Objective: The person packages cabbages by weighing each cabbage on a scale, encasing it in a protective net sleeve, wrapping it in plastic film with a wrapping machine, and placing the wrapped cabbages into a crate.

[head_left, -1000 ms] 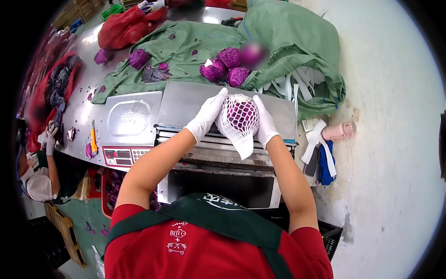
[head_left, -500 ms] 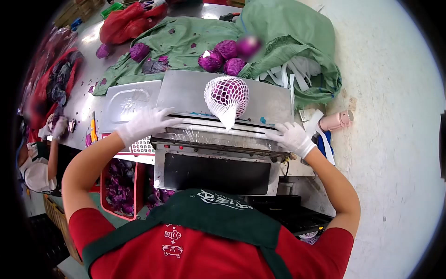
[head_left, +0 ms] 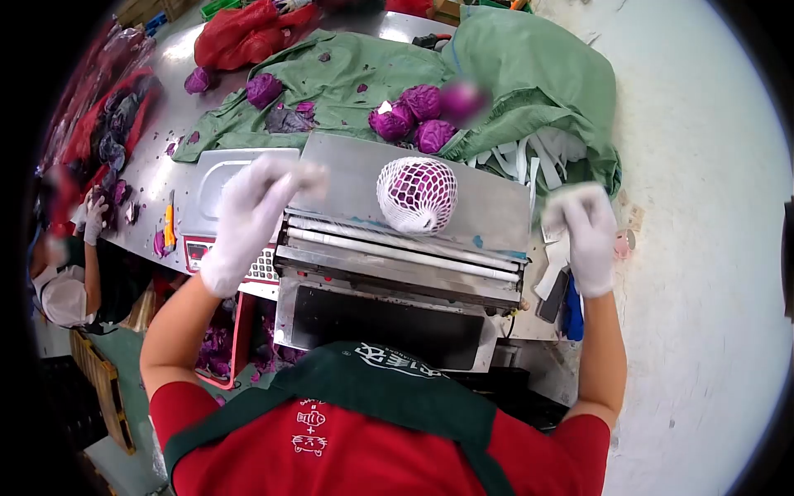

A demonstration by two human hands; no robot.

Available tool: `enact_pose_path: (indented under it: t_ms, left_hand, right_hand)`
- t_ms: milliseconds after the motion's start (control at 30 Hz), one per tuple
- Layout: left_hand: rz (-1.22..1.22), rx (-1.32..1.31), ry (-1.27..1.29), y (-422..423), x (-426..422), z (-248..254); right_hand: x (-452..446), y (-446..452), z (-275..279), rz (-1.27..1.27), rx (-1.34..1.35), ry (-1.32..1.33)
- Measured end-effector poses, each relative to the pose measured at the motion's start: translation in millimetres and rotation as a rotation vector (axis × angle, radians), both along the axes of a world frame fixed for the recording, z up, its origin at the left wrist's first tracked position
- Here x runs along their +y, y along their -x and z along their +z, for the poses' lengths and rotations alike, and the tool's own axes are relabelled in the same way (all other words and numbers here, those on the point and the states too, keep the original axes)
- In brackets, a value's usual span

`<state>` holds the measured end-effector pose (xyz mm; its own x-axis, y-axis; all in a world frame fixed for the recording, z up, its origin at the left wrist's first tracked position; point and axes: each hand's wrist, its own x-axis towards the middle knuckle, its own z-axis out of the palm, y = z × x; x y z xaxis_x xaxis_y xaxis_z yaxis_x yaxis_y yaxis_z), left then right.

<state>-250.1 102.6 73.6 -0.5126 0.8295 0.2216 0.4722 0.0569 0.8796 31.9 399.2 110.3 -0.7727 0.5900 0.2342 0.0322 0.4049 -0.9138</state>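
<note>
A purple cabbage in a white mesh sleeve (head_left: 417, 195) rests on the metal top of the wrapping machine (head_left: 488, 217), behind its white rollers. My left hand (head_left: 255, 217), white-gloved, is raised over the scale, left of the cabbage, its fingers pinched together. Level with it on the other side, my right hand (head_left: 583, 233) is raised past the machine's right end, its fingers also closed. Faint, clear film shows over the rollers. Whatever the fingertips hold is too thin and blurred to make out. Neither hand touches the cabbage.
Loose purple cabbages (head_left: 390, 121) lie on green sacking (head_left: 347, 78) behind the machine. A scale (head_left: 217, 178) and yellow cutter (head_left: 169, 227) are at left. A co-worker's gloved hands (head_left: 93, 217) hold something dark at far left. A phone (head_left: 552, 298) lies at right.
My hands first let go of the netted cabbage and went to the two ends of the rollers. Since then they have risen and closed. The cabbage now sits with its sleeve's tail tucked in.
</note>
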Motion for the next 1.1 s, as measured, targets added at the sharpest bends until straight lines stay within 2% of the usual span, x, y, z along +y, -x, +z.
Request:
enact_pose_path:
  t_ms: [67,200,267,333,367,400,467,500,533,567,600,667,700,733,800,867,900,933,1000,1033,1067,1100]
  left_hand:
    - [-0.167,-0.086,-0.271,9.7,50.3,-8.8]
    - [-0.489,0.464,0.035,20.2,121.1,-80.8]
    - [-0.405,0.168,0.107,9.9,129.1,-91.7]
    - [-0.298,-0.011,0.130,4.4,129.2,-88.1]
    - [-0.261,-0.322,0.099,-2.5,133.4,-108.8]
    - [-0.264,-0.477,0.226,-10.5,126.7,-101.1]
    - [-0.386,-0.860,0.242,-43.9,99.4,-74.2]
    - [-0.437,-0.944,0.319,-55.7,83.3,-70.1]
    - [-0.552,-1.143,0.315,-68.9,69.2,-72.4]
    - [-0.518,-1.132,0.448,-79.3,51.3,-40.2]
    - [-0.505,-1.249,0.568,-90.0,41.8,-55.4]
    - [-0.510,-1.338,0.711,-107.8,24.9,-72.4]
    - [-0.545,-1.378,0.623,-119.1,17.2,-93.4]
    - [-0.520,-1.434,0.656,-126.5,11.4,-92.3]
    - [-0.481,-1.397,0.686,-134.7,5.6,-115.6]
    - [-0.472,-1.308,0.585,-140.4,-2.8,-131.1]
    - [-0.303,-1.251,0.653,-145.2,-11.0,-145.2]
    - [-0.284,-1.068,0.562,-145.6,-24.9,-153.6]
    - [-0.281,-0.853,0.323,-156.8,-62.9,-145.5]
    - [-0.202,-0.551,0.393,-157.5,-78.3,-127.0]
    - [-0.125,-0.247,0.452,-156.2,-90.6,-115.7]
    - [0.045,-0.064,0.417,-161.7,-102.4,-117.6]
  right_hand:
    - [26.8,51.3,-40.0,-0.130,0.146,-0.170]
    - [53.4,104.9,-136.9,0.365,-0.215,-1.034]
    - [17.7,107.3,-156.0,0.269,-0.253,-0.349]
    - [15.5,107.7,-143.5,0.380,-0.051,-0.113]
    - [9.1,104.7,-127.5,0.448,-0.181,0.048]
    - [-1.2,96.4,-111.2,0.511,-0.323,0.209]
    - [-29.1,58.6,-104.7,0.548,-0.320,0.325]
    - [-41.8,40.7,-104.7,0.563,-0.426,0.376]
    - [-54.1,23.1,-103.8,0.575,-0.535,0.427]
    - [-69.7,6.6,-95.1,0.511,-0.624,0.681]
    - [-85.5,-7.9,-90.3,0.436,-0.708,0.933]
    - [-108.8,-34.1,-106.3,0.348,-0.714,1.186]
    - [-116.6,-46.0,-126.3,0.347,-0.698,1.245]
    - [-120.2,-59.5,-150.8,0.412,-0.631,1.299]
    - [-131.1,-64.9,-167.4,0.381,-0.598,1.336]
    - [-139.8,-65.7,-173.2,0.341,-0.570,1.317]
    - [-143.0,-67.3,-166.2,0.380,-0.589,1.252]
    - [-144.8,-74.6,-173.6,0.405,-0.561,1.192]
    - [-149.3,-88.7,-169.1,0.270,-0.389,1.406]
    - [-150.1,-92.1,-158.1,0.259,-0.411,1.373]
    - [-155.2,-105.5,-152.4,0.118,-0.278,1.441]
    - [-162.1,-114.7,-158.7,0.043,-0.253,1.312]
